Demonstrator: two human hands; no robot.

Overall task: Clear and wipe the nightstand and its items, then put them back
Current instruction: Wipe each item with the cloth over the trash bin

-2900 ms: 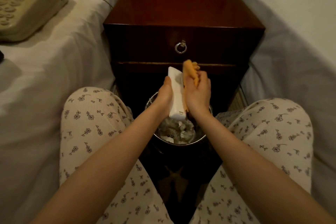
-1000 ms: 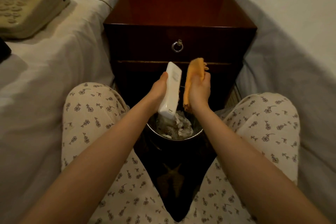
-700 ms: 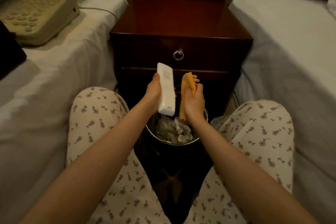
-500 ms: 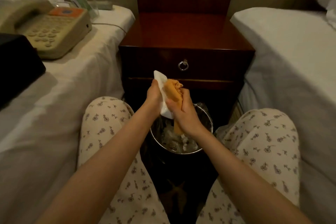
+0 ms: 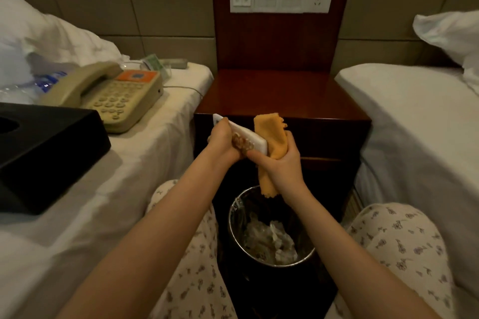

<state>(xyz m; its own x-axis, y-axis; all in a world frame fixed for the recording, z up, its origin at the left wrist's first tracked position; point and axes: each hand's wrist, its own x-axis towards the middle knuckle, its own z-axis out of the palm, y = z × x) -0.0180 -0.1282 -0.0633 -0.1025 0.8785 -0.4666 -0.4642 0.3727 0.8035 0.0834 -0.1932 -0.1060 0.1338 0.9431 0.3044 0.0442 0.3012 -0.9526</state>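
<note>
The slim white remote (image 5: pixel 250 137), gripped by the left hand (image 5: pixel 223 141) before the dark wooden nightstand (image 5: pixel 280 93), is wiped with the orange cloth (image 5: pixel 272 134) clenched in the right hand (image 5: pixel 281 164); the beige telephone (image 5: pixel 111 96) is not yet returned.

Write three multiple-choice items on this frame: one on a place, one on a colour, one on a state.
1. Where is the telephone? A on the floor; B on the left bed; C on a shelf.
2. What colour is the cloth? A orange; B blue; C white.
3. What is the left hand doing? A hanging idle; B gripping the remote; C lying flat on a knee.
Key: B, it rests on the sheet; A, orange fabric in the right hand; B, fingers curl round the remote.
</note>
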